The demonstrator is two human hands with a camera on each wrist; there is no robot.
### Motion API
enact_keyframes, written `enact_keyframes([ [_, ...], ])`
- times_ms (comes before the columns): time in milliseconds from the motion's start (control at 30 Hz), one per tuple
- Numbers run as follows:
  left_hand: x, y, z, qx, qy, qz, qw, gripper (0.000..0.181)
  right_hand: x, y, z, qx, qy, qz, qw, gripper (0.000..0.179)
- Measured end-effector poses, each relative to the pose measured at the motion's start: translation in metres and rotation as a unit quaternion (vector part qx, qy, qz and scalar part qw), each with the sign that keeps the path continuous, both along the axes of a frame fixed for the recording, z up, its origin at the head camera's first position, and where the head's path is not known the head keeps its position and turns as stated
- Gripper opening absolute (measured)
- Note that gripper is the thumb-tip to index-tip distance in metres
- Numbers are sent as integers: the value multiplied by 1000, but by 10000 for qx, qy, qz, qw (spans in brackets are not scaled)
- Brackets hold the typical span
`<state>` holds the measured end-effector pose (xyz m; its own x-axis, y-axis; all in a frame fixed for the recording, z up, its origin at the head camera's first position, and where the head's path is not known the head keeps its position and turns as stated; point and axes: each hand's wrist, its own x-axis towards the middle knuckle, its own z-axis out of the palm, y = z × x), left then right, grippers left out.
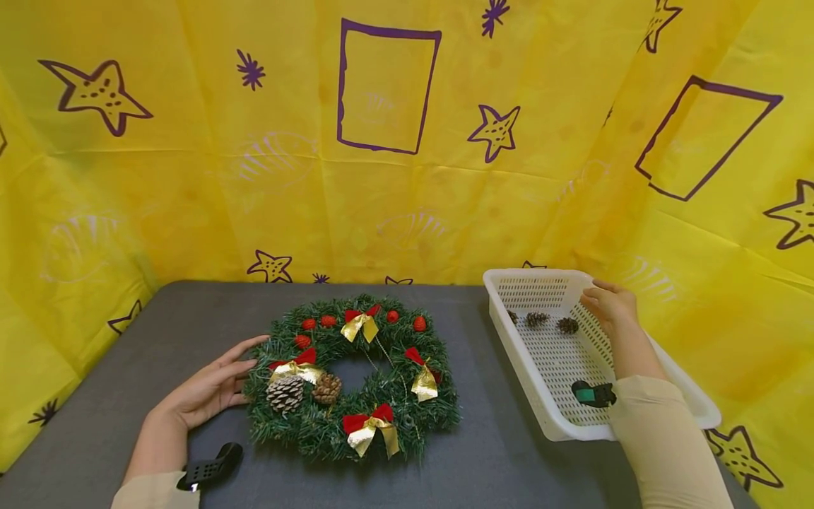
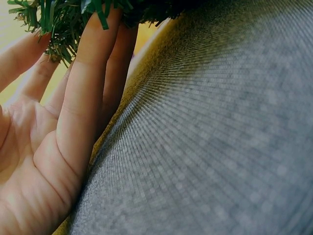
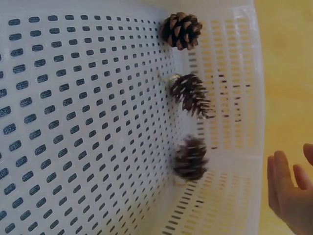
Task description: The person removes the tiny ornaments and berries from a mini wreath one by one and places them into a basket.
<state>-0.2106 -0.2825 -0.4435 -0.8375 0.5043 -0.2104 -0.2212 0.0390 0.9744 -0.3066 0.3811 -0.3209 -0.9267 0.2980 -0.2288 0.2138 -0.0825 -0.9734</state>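
Observation:
A green wreath (image 1: 422,403) lies on the grey table, left of centre. It carries red-and-gold bows (image 1: 372,429), red berries (image 1: 328,321), a white-tipped pine cone (image 1: 285,394) and a brown one (image 1: 327,389). My left hand (image 1: 213,389) touches its left edge with extended fingers; in the left wrist view, fingertips (image 2: 100,29) meet the green needles. Above the right part of a white basket (image 1: 518,353), my right hand (image 1: 610,307) holds nothing visible. Three pine cones (image 3: 181,31) sit in the basket, the lowest blurred in the right wrist view.
Black straps with devices are on both wrists, the left one (image 1: 213,468) near the tabletop. A yellow curtain (image 1: 394,198) with purple drawings hangs behind and beside the grey table (image 1: 470,466). The basket's raised rim surrounds the pine cones.

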Motion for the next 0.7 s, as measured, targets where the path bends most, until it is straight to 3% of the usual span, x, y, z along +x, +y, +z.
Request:
enact_keyframes([
  [233,-1,0,-1,-20,-44,42,10000,59,0,2,1,-72,-95,24,9999,71],
  [700,1,0,-1,12,-23,42,10000,59,-3,-1,1,-93,106,211,9997,70],
])
